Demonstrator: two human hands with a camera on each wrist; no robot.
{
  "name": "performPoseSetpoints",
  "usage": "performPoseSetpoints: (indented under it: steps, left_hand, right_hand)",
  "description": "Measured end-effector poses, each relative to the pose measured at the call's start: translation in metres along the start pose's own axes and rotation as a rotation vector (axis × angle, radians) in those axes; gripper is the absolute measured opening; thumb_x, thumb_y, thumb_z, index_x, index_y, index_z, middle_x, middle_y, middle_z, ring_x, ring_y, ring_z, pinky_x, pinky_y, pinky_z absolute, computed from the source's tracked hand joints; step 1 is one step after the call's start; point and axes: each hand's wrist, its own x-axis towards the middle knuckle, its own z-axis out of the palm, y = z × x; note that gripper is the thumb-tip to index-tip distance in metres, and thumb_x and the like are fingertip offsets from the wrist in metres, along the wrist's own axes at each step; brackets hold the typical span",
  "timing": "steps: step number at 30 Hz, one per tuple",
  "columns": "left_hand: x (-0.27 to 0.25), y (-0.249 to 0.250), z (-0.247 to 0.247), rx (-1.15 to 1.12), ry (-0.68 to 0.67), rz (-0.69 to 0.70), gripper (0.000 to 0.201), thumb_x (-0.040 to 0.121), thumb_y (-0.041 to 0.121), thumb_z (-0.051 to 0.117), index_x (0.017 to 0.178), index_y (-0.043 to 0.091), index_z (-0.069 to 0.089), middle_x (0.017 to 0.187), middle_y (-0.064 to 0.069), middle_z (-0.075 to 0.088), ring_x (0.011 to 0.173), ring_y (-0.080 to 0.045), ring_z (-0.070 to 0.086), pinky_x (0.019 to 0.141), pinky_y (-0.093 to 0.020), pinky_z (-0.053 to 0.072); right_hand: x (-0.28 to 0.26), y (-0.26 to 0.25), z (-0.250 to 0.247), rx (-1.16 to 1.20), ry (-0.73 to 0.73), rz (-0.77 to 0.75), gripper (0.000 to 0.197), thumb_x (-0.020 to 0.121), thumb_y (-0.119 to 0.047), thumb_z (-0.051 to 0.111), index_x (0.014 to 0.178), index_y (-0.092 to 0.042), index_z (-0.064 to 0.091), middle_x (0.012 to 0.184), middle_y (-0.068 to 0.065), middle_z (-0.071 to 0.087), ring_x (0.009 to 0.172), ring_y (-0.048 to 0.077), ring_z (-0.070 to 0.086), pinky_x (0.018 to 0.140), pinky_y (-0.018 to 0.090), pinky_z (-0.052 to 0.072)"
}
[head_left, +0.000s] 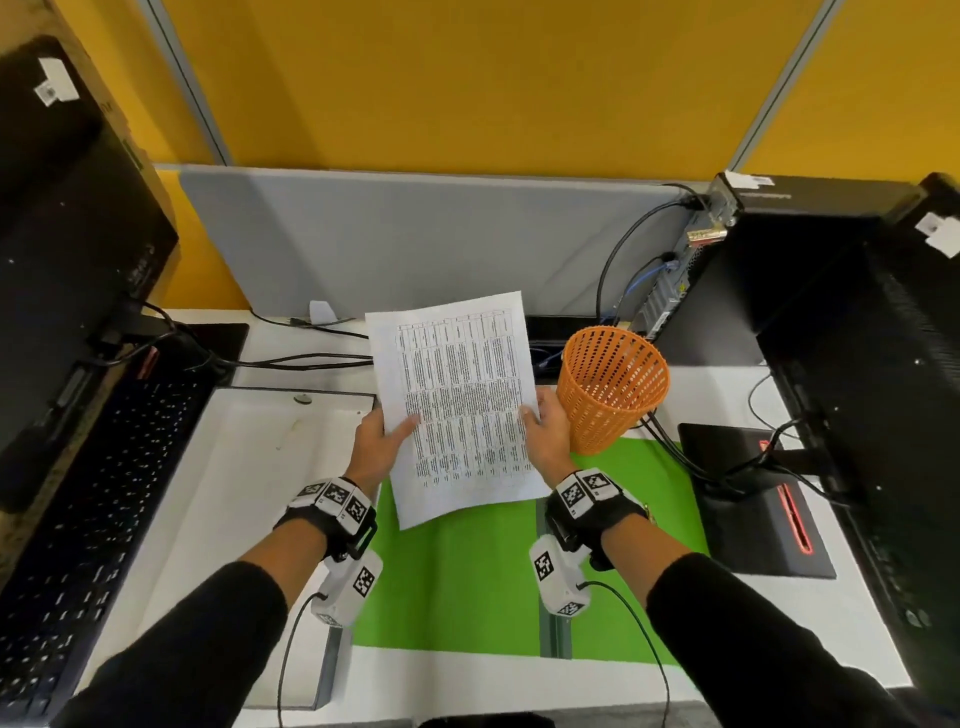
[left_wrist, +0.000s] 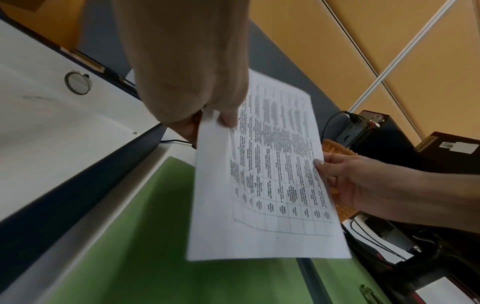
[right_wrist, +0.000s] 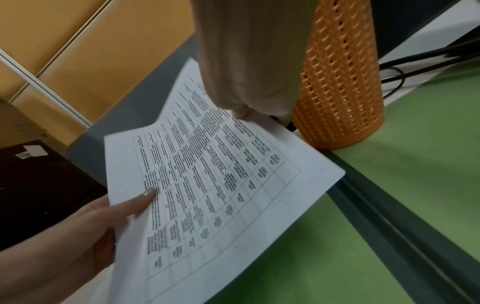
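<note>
Now we hold the paper (head_left: 457, 405) at mid-frame: left hand (head_left: 376, 441) pinches its left edge, right hand (head_left: 550, 434) its right. Its long axis points away; the basket (head_left: 613, 389) stands just right, perhaps touching the right hand.

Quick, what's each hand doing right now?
Left hand: pinching the left edge of the printed sheet, thumb on top.
Right hand: pinching the right edge of the same sheet.
</note>
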Motion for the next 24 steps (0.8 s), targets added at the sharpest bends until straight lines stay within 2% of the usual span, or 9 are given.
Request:
performPoseSetpoints:
  steps: [3,7,9,12,15,17,19,22,24]
  left_hand:
    - [0.001,-0.004,0.001,0.004,-0.032,-0.026,0.039,0.093,0.003,0.054,0.131,0.0,0.05,0.123,-0.015,0.061,0.11,-0.028,0.06,0.099,-0.045,0.047]
    - [0.004,-0.011,0.007,-0.015,-0.022,-0.04,0.042,0.094,0.001,0.052,0.135,-0.002,0.046,0.129,-0.019,0.057,0.118,-0.033,0.056,0.101,-0.048,0.044]
    - [0.004,-0.015,0.009,-0.023,-0.019,-0.041,0.043,0.093,0.002,0.052,0.136,-0.001,0.044,0.131,-0.019,0.056,0.119,-0.033,0.055,0.102,-0.052,0.043]
    - [0.005,-0.019,0.01,-0.03,-0.014,-0.038,0.046,0.093,0.003,0.054,0.137,-0.001,0.042,0.133,-0.02,0.055,0.121,-0.035,0.054,0.103,-0.055,0.042]
    - [0.002,-0.016,0.012,-0.025,-0.002,-0.06,0.043,0.093,0.002,0.053,0.135,-0.004,0.044,0.131,-0.022,0.055,0.12,-0.035,0.055,0.103,-0.052,0.042]
    - [-0.001,-0.015,0.013,-0.029,0.002,-0.074,0.043,0.094,0.002,0.052,0.135,-0.004,0.044,0.131,-0.022,0.055,0.12,-0.036,0.055,0.102,-0.052,0.042]
    - [-0.003,-0.013,0.014,-0.043,0.009,-0.081,0.042,0.094,0.002,0.052,0.135,-0.003,0.044,0.132,-0.021,0.054,0.12,-0.035,0.054,0.103,-0.051,0.042]
    - [-0.005,-0.01,0.014,-0.082,0.018,-0.1,0.042,0.094,0.003,0.053,0.135,0.0,0.046,0.132,-0.017,0.055,0.119,-0.03,0.055,0.101,-0.045,0.044]
    - [-0.006,-0.008,0.013,-0.086,0.015,-0.099,0.042,0.093,0.007,0.056,0.134,0.004,0.048,0.131,-0.015,0.057,0.118,-0.029,0.057,0.102,-0.048,0.044]
  right_hand:
    - [-0.002,0.01,-0.011,-0.068,-0.022,0.039,0.017,0.089,0.0,0.051,0.105,-0.006,0.056,0.103,0.011,0.065,0.095,0.023,0.062,0.082,0.035,0.052]
    - [-0.026,0.033,-0.046,-0.228,-0.137,0.071,0.014,0.09,0.003,0.049,0.102,0.002,0.056,0.088,0.019,0.062,0.072,0.017,0.057,0.065,0.024,0.052]
    - [-0.04,0.053,-0.072,-0.441,-0.181,0.051,0.011,0.089,-0.001,0.051,0.094,0.002,0.061,0.087,0.024,0.066,0.07,0.021,0.057,0.068,0.031,0.054]
    - [-0.064,0.077,-0.113,-0.846,-0.139,0.059,0.008,0.085,-0.007,0.056,0.089,-0.002,0.061,0.095,0.018,0.063,0.083,0.027,0.057,0.077,0.039,0.05]
    - [-0.088,0.092,-0.143,-1.076,-0.058,0.247,0.044,0.08,-0.03,0.066,0.112,-0.006,0.049,0.118,0.014,0.048,0.11,0.033,0.046,0.087,0.044,0.044]
    - [-0.098,0.097,-0.152,-1.116,-0.028,0.418,0.067,0.076,-0.046,0.066,0.122,-0.005,0.039,0.128,0.015,0.039,0.118,0.034,0.04,0.093,0.047,0.042]
    - [-0.103,0.103,-0.154,-1.099,-0.006,0.553,0.077,0.076,-0.053,0.064,0.128,-0.005,0.033,0.134,0.015,0.035,0.123,0.034,0.038,0.096,0.046,0.043]
    - [-0.106,0.105,-0.151,-1.061,-0.054,0.632,0.084,0.079,-0.053,0.061,0.136,-0.004,0.024,0.139,0.017,0.031,0.128,0.034,0.035,0.1,0.046,0.042]
    - [-0.105,0.103,-0.148,-1.055,-0.095,0.653,0.086,0.08,-0.051,0.061,0.138,-0.003,0.02,0.141,0.018,0.029,0.13,0.036,0.032,0.102,0.046,0.04]
